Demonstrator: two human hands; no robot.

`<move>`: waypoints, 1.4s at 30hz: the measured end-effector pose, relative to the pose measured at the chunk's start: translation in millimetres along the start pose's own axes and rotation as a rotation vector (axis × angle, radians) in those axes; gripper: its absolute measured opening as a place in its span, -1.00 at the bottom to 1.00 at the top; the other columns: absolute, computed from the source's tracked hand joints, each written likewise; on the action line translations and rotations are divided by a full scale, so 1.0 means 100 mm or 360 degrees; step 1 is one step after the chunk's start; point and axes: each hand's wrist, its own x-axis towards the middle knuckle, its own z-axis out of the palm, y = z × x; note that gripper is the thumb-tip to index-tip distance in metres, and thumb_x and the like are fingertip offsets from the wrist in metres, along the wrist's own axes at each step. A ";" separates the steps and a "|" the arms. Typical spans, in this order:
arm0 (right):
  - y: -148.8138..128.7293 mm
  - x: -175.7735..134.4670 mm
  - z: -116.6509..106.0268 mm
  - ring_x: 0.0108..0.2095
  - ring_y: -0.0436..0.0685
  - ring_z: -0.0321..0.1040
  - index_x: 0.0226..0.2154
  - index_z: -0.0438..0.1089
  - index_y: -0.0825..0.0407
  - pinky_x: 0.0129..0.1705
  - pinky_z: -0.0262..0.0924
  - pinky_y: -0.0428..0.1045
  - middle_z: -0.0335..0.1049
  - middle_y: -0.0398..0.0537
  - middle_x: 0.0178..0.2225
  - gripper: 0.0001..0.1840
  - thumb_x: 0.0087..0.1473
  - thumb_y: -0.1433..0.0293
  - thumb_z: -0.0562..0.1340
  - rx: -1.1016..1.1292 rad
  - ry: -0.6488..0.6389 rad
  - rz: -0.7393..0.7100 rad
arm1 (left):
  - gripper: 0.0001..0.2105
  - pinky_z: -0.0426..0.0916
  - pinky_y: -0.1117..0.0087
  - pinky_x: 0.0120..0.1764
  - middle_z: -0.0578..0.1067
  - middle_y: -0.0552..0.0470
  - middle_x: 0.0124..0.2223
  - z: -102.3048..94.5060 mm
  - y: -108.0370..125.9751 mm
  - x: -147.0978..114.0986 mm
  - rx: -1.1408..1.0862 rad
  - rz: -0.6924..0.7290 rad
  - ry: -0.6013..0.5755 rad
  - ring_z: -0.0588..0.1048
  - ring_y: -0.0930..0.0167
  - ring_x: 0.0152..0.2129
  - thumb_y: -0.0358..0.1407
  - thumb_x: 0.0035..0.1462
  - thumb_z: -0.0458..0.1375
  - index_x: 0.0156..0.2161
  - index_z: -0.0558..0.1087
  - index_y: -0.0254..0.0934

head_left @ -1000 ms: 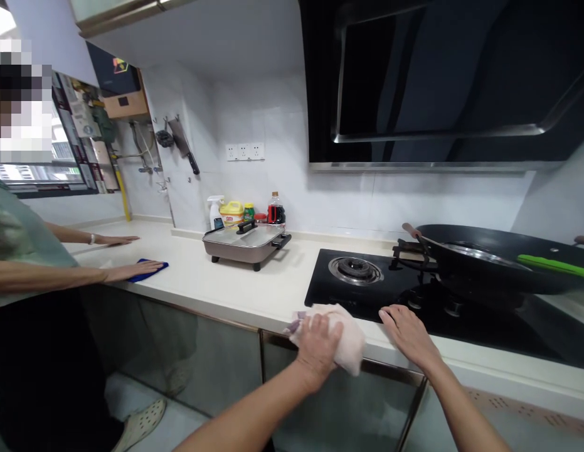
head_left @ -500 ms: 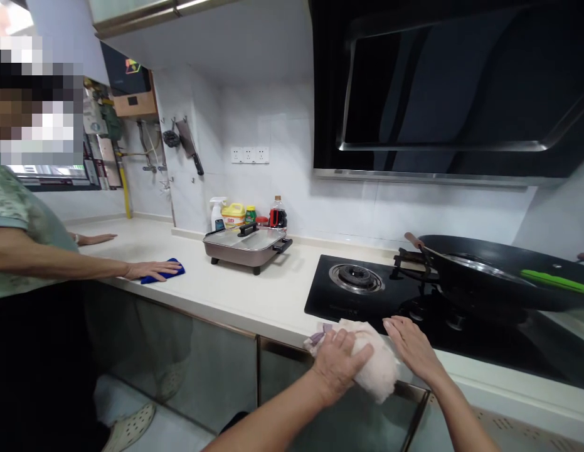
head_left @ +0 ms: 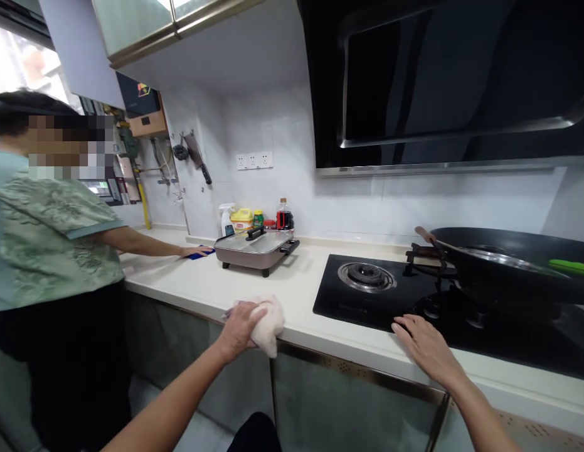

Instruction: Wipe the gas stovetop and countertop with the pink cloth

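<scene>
My left hand [head_left: 239, 331] grips a crumpled whitish cloth [head_left: 269, 323] against the front edge of the white countertop [head_left: 296, 295]. Part of the cloth hangs over that edge, and the palm hides the rest. Further right, my right hand [head_left: 423, 346] rests with fingers stretched out on the counter edge, at the front rim of the black gas stove [head_left: 362, 309]. Nothing is in it. Behind the cloth stands a brown rectangular electric pan [head_left: 251, 254] with a glass lid.
A black wok [head_left: 499, 263] sits on the stove's right side, with a green-handled utensil [head_left: 569, 267] in it. Bottles, including a yellow jug [head_left: 242, 218], line the wall. At left, another person [head_left: 61, 232] presses a blue cloth [head_left: 201, 253] on the counter. A cleaver [head_left: 197, 157] hangs above.
My left hand has slid left along the counter edge with the whitish cloth, away from the stove. My right hand stays near the stove's front. The other person's hand has moved back with the blue cloth.
</scene>
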 end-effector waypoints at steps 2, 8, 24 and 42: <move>-0.01 0.00 0.01 0.25 0.30 0.30 0.09 0.49 -0.08 0.31 0.15 0.26 0.43 0.07 0.17 -0.34 0.32 -0.08 -0.08 -0.0022 0.0008 0.0006 | -0.29 0.25 -0.04 0.17 0.45 -0.23 0.18 -0.09 -0.16 -0.06 0.0028 -0.0084 -0.0054 0.41 0.03 0.10 -0.02 -0.02 0.40 0.23 0.36 -0.15; -0.06 0.01 0.01 0.22 0.31 0.32 0.10 0.49 -0.06 0.29 0.17 0.24 0.43 0.09 0.15 -0.33 0.32 -0.09 -0.07 -0.0065 0.0027 0.0017 | -0.21 0.34 -0.01 0.03 0.49 -0.23 0.05 -0.15 -0.06 0.00 0.0220 -0.0284 -0.0015 0.47 0.03 -0.07 0.07 -0.22 0.46 0.13 0.43 -0.20; -0.01 0.00 0.04 0.20 0.32 0.33 0.05 0.48 -0.05 0.27 0.15 0.26 0.43 0.12 0.12 -0.33 0.31 -0.09 -0.09 -0.0047 0.0038 -0.0028 | -0.13 0.27 -0.05 -0.02 0.52 -0.23 -0.02 0.50 2.51 1.19 -0.0009 -0.0003 0.0006 0.45 0.06 -0.15 0.16 -0.19 0.47 0.21 0.39 -0.16; -0.08 -0.06 -0.02 0.20 0.33 0.32 0.10 0.46 -0.04 0.25 0.14 0.27 0.43 0.13 0.17 -0.33 0.32 -0.04 -0.11 -0.0168 0.0035 -0.0051 | -0.25 0.25 -0.03 0.14 0.43 -0.27 0.19 -0.15 0.08 0.09 0.0028 -0.0072 -0.0163 0.41 0.01 0.09 0.05 -0.01 0.41 0.25 0.35 -0.19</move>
